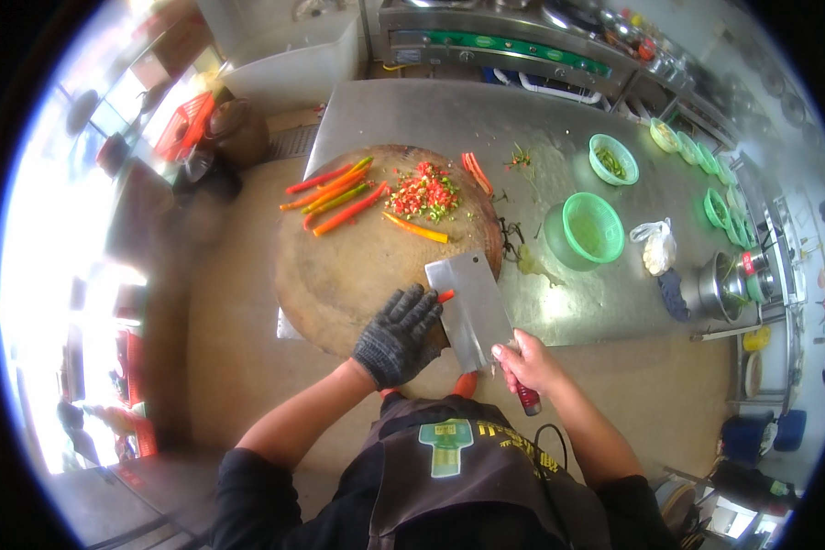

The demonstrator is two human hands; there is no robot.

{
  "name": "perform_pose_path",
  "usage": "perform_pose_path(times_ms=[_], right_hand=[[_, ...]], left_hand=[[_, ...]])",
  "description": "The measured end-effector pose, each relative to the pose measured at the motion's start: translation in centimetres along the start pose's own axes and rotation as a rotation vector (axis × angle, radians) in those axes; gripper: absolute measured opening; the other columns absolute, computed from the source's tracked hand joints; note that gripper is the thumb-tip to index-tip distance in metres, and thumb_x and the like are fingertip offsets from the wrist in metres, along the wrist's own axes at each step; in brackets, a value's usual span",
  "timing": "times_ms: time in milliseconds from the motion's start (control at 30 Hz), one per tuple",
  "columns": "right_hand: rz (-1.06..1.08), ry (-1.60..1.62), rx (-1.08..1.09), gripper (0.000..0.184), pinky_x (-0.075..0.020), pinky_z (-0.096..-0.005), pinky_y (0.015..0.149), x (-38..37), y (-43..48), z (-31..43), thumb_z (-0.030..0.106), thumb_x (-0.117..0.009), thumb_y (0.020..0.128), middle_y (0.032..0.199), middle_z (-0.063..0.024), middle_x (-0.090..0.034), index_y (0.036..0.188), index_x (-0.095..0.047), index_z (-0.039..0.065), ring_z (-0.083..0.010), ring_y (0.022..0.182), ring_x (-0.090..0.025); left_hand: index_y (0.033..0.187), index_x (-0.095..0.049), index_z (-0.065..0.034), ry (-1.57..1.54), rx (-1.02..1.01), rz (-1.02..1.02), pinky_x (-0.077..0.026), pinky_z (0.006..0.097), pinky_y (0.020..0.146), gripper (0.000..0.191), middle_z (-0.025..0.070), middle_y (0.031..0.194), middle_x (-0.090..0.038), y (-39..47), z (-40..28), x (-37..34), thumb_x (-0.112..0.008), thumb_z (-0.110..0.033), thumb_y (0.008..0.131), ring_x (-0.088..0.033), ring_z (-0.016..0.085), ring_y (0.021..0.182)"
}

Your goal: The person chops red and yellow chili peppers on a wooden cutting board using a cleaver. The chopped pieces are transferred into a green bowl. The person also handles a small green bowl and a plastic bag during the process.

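My left hand (399,337), in a dark grey knit glove, lies palm down at the near edge of a round wooden chopping board (337,282). Under its fingertips a piece of red chili pepper (445,296) pokes out against the blade. My right hand (526,361), bare, grips the red handle of a cleaver (469,302), whose broad blade lies tilted over the board's right near edge. Farther back on the board are several long red, orange and green chili peppers (344,196), a pile of chopped red and green pepper (423,192) and one orange-yellow pepper strip (416,227).
The board rests on a steel table (412,110). To its right are split red pepper pieces (477,172), stem scraps (515,237), green plastic baskets (593,227), a knotted plastic bag (658,247) and a metal pot (720,285). A steel stove (495,48) stands beyond.
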State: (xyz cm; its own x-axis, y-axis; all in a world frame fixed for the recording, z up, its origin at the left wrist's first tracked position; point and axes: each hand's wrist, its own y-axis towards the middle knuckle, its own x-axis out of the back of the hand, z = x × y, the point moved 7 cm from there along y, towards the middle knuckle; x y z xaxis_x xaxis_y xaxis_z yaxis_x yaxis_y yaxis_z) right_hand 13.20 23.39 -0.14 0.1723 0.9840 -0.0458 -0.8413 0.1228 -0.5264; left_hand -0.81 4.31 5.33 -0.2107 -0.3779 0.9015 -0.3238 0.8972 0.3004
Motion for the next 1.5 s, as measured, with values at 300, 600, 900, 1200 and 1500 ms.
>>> perform_pose_path(times_ms=[300, 600, 900, 1200, 1500], right_hand=[[-0.009, 0.094, -0.028, 0.024, -0.0471, -0.0312, 0.042, -0.3, 2.1, -0.3, 0.022, -0.063, 0.105, 0.068, -0.0025, -0.053, 0.101, -0.046, 0.005, -0.0116, 0.049, -0.053], [0.027, 0.006, 0.027, 0.029, -0.0460, -0.0313, 0.040, -0.6, 1.8, -0.1, 0.021, -0.063, 0.105, 0.064, -0.0032, -0.052, 0.097, -0.040, 0.006, -0.0115, 0.046, -0.052], [0.038, -0.029, 0.038, 0.021, -0.0463, -0.0307, 0.041, -0.8, 2.2, 0.6, 0.018, -0.062, 0.105, 0.071, -0.0030, -0.055, 0.104, -0.048, 0.003, -0.0112, 0.047, -0.053], [0.066, -0.045, 0.022, 0.024, -0.0470, -0.0302, 0.042, -1.3, 2.8, 0.7, 0.020, -0.062, 0.105, 0.072, -0.0035, -0.058, 0.113, -0.051, 0.001, -0.0108, 0.047, -0.054], [0.112, 0.004, 0.037, 0.023, -0.0469, -0.0298, 0.042, -1.8, 3.6, 0.0, 0.020, -0.061, 0.105, 0.070, -0.0029, -0.057, 0.117, -0.052, 0.002, -0.0105, 0.046, -0.054]], left_hand=[[0.145, -0.054, 0.0004, 0.014, 0.018, 0.029, -0.029, 0.0538, 0.123, 0.076, 0.0197, 0.154, -0.051, -0.1, 0.0, -0.1, -0.074, -0.041, 0.085, -0.044, 0.042, 0.145], [0.144, -0.055, 0.0012, -0.007, 0.029, -0.016, -0.029, 0.0546, 0.123, 0.076, 0.0212, 0.151, -0.053, 0.0, 0.0, 0.3, -0.074, -0.041, 0.084, -0.045, 0.041, 0.144], [0.142, -0.053, 0.0095, 0.025, 0.123, -0.095, -0.023, 0.0570, 0.125, 0.081, 0.0283, 0.151, -0.050, 4.1, -0.6, -1.9, -0.068, -0.049, 0.088, -0.039, 0.045, 0.147], [0.143, -0.049, 0.0095, -0.011, 0.081, -0.057, -0.024, 0.0595, 0.124, 0.085, 0.0322, 0.153, -0.044, 4.3, -0.9, -1.9, -0.073, -0.047, 0.084, -0.038, 0.050, 0.146], [0.143, -0.049, 0.0099, -0.016, 0.079, -0.046, -0.023, 0.0595, 0.125, 0.088, 0.0326, 0.154, -0.043, 4.2, -0.7, -2.2, -0.072, -0.050, 0.083, -0.037, 0.051, 0.146]])
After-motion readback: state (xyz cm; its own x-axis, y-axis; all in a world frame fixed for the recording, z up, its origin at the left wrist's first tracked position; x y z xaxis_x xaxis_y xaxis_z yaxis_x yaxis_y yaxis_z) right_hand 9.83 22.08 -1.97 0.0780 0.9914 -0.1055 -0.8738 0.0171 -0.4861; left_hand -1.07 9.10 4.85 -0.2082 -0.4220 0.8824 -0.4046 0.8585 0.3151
